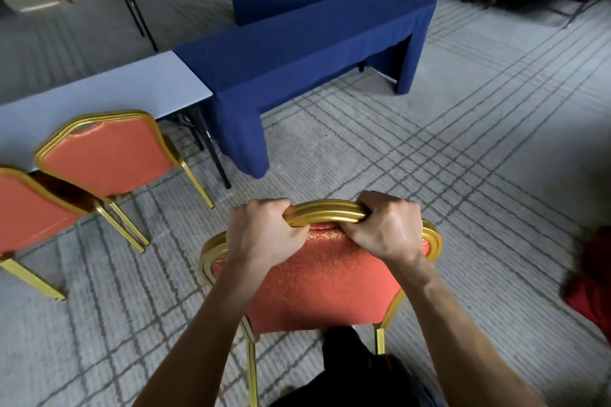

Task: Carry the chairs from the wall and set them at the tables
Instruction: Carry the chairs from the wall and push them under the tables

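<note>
Now both hands, left [264, 235] and right [385, 228], clamp the red chair's [317, 287] gold top rail.

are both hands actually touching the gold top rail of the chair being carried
Touching. The head view shows the left hand and right hand both curled over the chair's gold top rail, fingers wrapped around it with no gap visible.

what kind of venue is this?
Probably a hotel function or conference room mid-setup: gold-framed banquet chairs, folding tables joined in an angle, one part under a blue tablecloth, and patterned carpet. Both hands hold another chair.
</note>
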The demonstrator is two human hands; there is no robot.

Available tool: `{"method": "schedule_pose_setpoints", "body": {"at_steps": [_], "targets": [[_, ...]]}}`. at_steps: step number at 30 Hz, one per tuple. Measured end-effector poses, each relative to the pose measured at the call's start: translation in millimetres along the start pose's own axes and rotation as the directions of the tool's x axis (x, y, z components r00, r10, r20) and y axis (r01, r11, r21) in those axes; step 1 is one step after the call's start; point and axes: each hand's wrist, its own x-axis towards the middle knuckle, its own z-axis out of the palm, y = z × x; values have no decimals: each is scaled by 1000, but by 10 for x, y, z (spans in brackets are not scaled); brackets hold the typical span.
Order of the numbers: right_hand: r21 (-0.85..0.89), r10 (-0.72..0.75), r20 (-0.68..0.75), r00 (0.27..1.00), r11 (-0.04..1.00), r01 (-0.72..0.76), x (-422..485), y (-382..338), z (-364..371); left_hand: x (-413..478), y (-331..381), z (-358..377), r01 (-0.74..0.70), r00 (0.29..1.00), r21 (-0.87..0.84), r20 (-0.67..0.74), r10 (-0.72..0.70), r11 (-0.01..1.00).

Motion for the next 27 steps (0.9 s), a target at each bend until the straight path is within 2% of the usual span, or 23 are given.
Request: {"method": "schedule_pose_setpoints", "body": {"at_steps": [4, 8, 14, 18, 22, 27], "targets": [[-32, -17, 6, 1000, 999, 17, 717, 425, 391, 787, -31, 426, -37, 999, 20, -2, 37, 999], [7, -22, 59, 998, 1000, 22, 1453, 782, 656, 1491, -11, 696, 53, 999, -34, 1, -53, 998], [23, -50, 105, 993, 999, 48, 2598, 1066, 942, 2620, -66, 930, 89, 996, -29, 9, -89, 996], [-5, -93, 105, 990, 996, 94, 3274, 1193, 1321, 3262, -271, 1219, 123, 992, -16, 32, -122, 992], [9, -133, 123, 983, 991, 133, 3911, 1291, 1893, 3849, -615, 1601, 243, 967, -52, 93, -238, 969], [-27, -90, 172, 981, 995, 96, 4860, 1278, 2561, 4867, -1130, 1920, 287, 947, -46, 168, -275, 957]]}}
